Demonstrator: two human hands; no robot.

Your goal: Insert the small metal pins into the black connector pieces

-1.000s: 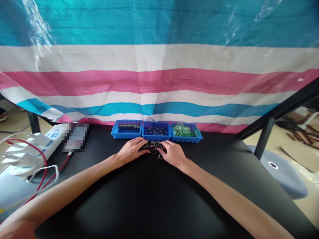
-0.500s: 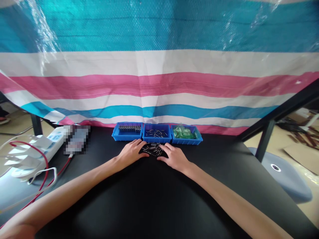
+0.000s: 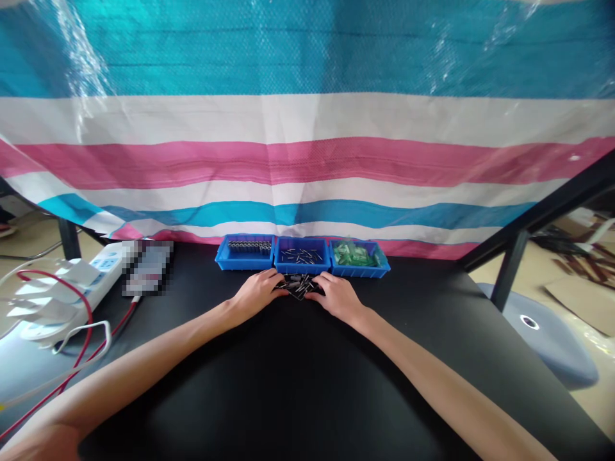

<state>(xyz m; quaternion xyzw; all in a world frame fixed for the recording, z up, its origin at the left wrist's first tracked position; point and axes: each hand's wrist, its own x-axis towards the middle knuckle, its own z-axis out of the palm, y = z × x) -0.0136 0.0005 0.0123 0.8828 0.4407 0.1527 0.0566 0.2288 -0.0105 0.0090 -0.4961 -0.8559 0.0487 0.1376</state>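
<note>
A small heap of loose metal pins [image 3: 298, 285] lies on the black table [image 3: 298, 384] just in front of three blue bins. My left hand [image 3: 257, 292] rests at the heap's left side and my right hand [image 3: 336, 296] at its right, fingers curved inward and cupping the pins between them. Behind the heap, the left blue bin [image 3: 245, 252] holds a row of dark parts, the middle blue bin [image 3: 302, 255] holds scattered pins, and the right blue bin [image 3: 358, 257] holds green parts.
A white power strip [image 3: 103, 266] with red and white cables [image 3: 81, 333] lies at the table's left. A striped tarp [image 3: 307, 147] hangs right behind the bins. A grey stool [image 3: 542, 333] and a black frame post [image 3: 509, 269] stand off the right edge.
Both hands have drawn closer together around the pins, pushing the heap tighter and slightly toward the bins.
</note>
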